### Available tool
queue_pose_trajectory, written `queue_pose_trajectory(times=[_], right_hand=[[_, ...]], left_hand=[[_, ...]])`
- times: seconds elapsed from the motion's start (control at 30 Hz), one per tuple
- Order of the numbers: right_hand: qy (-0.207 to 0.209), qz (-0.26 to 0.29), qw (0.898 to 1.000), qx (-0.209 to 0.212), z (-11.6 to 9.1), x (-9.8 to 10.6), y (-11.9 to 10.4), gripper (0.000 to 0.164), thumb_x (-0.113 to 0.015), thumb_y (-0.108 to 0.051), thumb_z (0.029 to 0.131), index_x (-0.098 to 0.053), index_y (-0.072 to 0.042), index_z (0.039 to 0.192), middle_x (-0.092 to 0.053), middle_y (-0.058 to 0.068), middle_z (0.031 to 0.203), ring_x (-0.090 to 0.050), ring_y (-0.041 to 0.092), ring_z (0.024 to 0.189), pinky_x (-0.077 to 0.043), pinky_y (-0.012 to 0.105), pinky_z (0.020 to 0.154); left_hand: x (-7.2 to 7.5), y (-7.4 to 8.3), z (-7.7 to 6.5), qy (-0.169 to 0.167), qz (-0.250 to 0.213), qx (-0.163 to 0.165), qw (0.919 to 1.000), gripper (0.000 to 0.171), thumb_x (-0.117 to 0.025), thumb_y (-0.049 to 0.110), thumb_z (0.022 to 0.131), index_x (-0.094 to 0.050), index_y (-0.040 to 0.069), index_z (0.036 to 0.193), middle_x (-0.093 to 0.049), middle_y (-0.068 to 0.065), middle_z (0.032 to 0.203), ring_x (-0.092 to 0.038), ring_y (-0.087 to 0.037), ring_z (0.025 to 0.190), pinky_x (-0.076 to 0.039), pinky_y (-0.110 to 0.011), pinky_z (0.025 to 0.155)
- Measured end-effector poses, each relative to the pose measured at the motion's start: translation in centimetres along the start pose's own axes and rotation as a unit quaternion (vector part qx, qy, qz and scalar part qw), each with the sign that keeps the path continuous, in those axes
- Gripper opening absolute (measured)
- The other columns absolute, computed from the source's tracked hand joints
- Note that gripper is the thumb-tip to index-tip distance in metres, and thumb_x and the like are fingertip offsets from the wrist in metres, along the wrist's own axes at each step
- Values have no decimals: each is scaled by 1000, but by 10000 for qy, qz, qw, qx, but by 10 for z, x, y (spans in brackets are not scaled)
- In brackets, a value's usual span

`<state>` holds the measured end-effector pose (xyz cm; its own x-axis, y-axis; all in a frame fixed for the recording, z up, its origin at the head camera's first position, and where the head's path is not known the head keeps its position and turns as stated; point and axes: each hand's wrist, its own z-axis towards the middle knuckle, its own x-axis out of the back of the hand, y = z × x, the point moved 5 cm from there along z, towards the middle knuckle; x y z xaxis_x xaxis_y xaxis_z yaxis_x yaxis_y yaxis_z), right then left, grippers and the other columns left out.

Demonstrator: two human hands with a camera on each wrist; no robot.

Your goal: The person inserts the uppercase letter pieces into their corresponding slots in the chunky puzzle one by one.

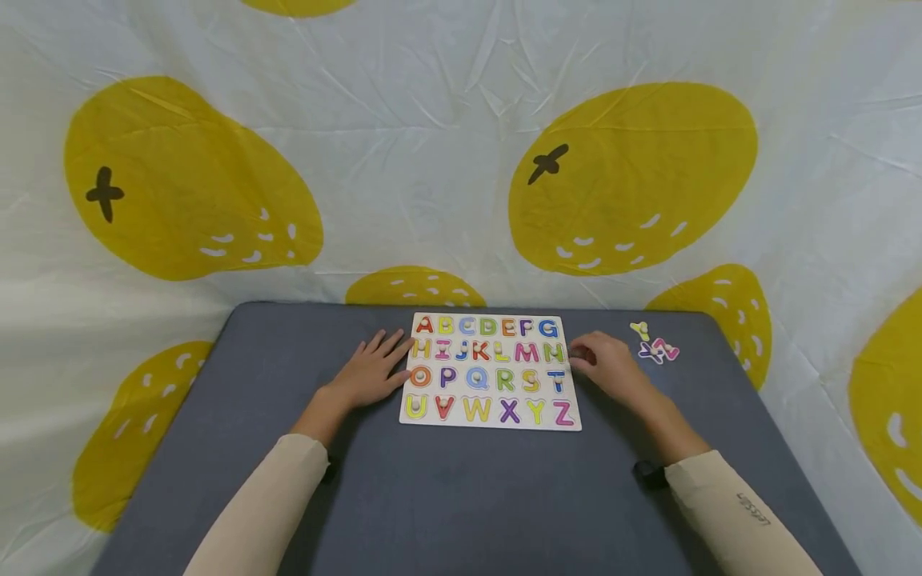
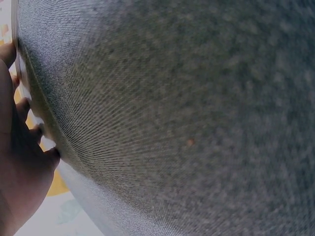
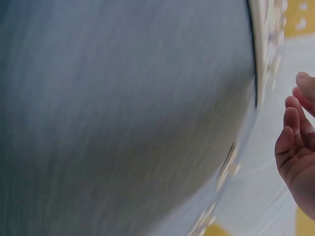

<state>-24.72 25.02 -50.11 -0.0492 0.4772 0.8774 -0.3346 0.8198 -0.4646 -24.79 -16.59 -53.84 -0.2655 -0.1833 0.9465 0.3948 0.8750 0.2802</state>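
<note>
A white wooden alphabet puzzle board [image 1: 458,426] lies on the table, with colourful knobbed letters in its rows. At its left edge rests my left hand [image 1: 369,372], fingers spread, with the fingertips and thumb at the rim near H and O. My right hand [image 1: 608,364] is just beside the right edge near N, its fingers loosely curled. In the right wrist view no piece shows between the fingers of the right hand [image 3: 300,142]. Farther right lie a loose yellow letter Y [image 1: 639,330], a purple-white letter X [image 1: 651,353] and a pink letter Z [image 1: 666,349].
The table [image 1: 461,504] has a dark grey cloth top. Behind it hangs a white curtain [image 1: 418,176] with large yellow fruit shapes. The loose X and Z lie close together, seemingly touching, near the table's right side.
</note>
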Motion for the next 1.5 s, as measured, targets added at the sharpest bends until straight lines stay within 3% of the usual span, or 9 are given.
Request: queue_pose_trajectory(times=[0.2, 0.43, 0.83, 1.1, 1.5], right_hand=[[346, -30, 9992, -202, -8, 16, 34, 27, -80, -8, 89, -72, 5, 112, -68, 18, 95, -63, 28, 81, -53, 41, 71], [513, -256, 9979, -296, -13, 25, 64, 26, -82, -7, 86, -72, 7, 106, -69, 16, 85, -62, 28, 77, -51, 44, 72], [341, -444, 9977, -370, -9, 22, 86, 12, -79, -7, 88, -71, 1, 91, -71, 10, 77, -64, 25, 71, -49, 47, 71], [286, -363, 9981, -404, -5, 26, 71, 11, -77, -8, 91, -73, 1, 95, -72, 11, 81, -65, 25, 75, -49, 44, 74], [64, -230, 9997, 6, -4, 10, 13, 11, -78, -9, 91, -74, -2, 98, -68, 9, 87, -58, 19, 76, -50, 36, 70]], left_hand=[[-2, 1, 0, -66, 49, 44, 10000, 71, -47, 51, 107, -22, 22, 167, -19, -10, 173, -11, -42, 160, -15, -68, 124], [-3, 6, 2, -26, -2, -87, 10000, 69, -49, 48, 107, -25, 20, 166, -21, -12, 172, -14, -44, 159, -17, -69, 123], [-4, 5, 8, -97, 25, -35, 9999, 70, -46, 52, 107, -22, 24, 167, -18, -8, 174, -11, -41, 160, -15, -67, 124], [1, 4, 6, -61, 28, 5, 10000, 70, -47, 51, 107, -22, 23, 167, -18, -8, 173, -11, -41, 160, -15, -67, 124], [-3, -1, 2, -59, 42, 73, 9999, 70, -46, 52, 107, -21, 23, 167, -18, -9, 174, -11, -42, 160, -15, -68, 124]])
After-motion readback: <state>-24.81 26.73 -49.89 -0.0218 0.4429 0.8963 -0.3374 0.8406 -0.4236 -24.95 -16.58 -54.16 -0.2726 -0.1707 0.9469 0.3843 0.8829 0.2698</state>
